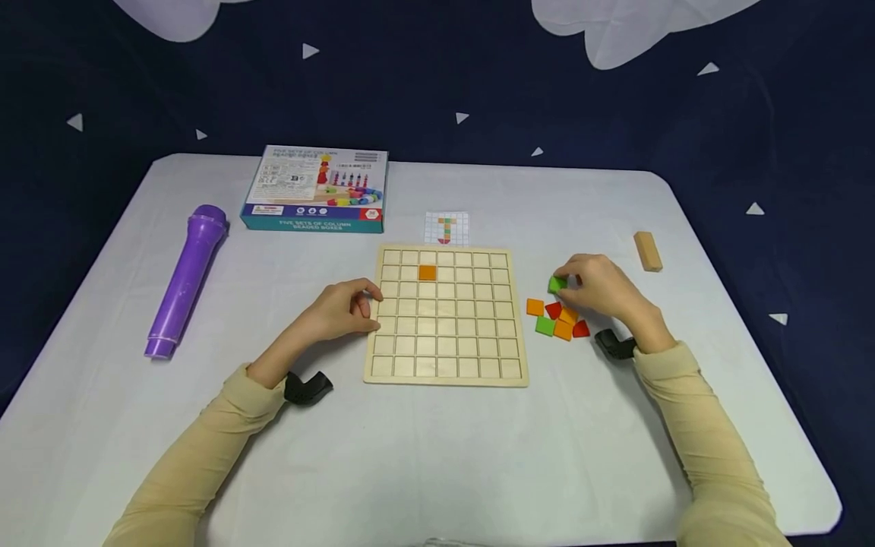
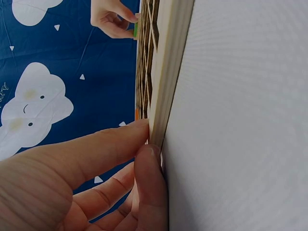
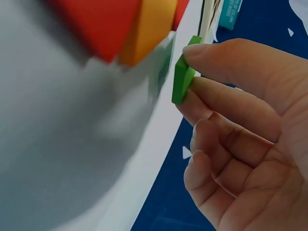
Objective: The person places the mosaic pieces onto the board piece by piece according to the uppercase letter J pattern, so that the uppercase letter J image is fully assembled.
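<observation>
A wooden grid board [image 1: 446, 384] lies flat with one orange square tile [image 1: 427, 273] in a cell of its second row. At its left edge, my left hand [image 1: 342, 308] holds the rim with thumb and forefinger, as the left wrist view shows close up. To the right of the board, my right hand [image 1: 601, 282] pinches a green tile [image 3: 183, 74] between thumb and fingers, above the table. Below that hand lies a small pile of orange, red and green tiles [image 1: 563, 330]. Behind the board lies a pattern card [image 1: 447, 228] with a coloured figure on a grid.
A purple tube [image 1: 186, 281] lies at the left of the white table [image 1: 444, 463]. A boxed toy set [image 1: 314, 190] lies at the back left. On the right is a wooden block [image 1: 648, 251]. Black wrist straps [image 1: 307, 388] hang by both cuffs.
</observation>
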Tool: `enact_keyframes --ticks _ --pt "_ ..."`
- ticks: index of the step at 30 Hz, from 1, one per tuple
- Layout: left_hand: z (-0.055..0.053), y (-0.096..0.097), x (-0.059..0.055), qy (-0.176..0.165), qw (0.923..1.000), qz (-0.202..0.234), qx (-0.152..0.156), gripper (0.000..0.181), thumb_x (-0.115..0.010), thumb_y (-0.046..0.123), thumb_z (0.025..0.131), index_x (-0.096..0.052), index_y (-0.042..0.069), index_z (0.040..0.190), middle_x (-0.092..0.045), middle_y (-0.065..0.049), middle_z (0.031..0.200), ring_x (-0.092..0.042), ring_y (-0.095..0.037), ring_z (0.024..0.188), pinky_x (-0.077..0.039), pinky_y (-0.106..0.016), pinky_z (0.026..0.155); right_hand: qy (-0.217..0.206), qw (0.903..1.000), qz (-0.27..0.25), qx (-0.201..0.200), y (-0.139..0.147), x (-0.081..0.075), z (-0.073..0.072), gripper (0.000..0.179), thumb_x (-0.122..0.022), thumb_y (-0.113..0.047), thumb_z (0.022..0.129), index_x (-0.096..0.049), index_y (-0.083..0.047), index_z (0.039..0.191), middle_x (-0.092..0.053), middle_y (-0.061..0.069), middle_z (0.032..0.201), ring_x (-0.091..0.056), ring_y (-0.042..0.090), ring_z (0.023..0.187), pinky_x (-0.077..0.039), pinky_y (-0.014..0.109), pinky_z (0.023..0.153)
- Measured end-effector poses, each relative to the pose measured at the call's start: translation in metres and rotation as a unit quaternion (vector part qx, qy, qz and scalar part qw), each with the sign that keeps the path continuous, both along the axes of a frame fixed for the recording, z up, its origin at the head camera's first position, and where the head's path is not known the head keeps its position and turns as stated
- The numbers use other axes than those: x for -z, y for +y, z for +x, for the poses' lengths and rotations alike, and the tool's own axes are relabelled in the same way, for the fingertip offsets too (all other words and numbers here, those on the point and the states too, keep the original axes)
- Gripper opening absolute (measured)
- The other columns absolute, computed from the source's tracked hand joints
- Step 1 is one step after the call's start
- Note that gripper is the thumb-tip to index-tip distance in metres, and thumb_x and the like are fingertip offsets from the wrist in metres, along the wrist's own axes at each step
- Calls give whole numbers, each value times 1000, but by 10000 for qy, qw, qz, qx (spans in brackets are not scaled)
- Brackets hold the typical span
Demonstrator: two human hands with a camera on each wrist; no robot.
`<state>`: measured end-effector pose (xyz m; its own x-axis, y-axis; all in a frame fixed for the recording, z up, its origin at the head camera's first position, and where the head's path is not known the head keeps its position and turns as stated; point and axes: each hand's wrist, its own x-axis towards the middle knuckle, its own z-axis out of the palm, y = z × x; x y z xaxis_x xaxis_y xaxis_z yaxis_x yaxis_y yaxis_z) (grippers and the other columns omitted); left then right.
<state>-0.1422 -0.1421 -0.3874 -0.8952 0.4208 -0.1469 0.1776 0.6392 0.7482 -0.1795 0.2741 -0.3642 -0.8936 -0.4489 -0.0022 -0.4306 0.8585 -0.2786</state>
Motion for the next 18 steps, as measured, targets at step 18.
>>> enact_keyframes --ticks 18 --pt "0 1 0 26 10000 14 -26 39 -76 7 73 -59 1 108 -54 -6 72 -46 -12 58 -38 -23 55 236 9984 -23 -505 -42 -6 -9 28 -70 -13 80 -69 0 105 -67 16 103 -60 26 85 -49 40 75"
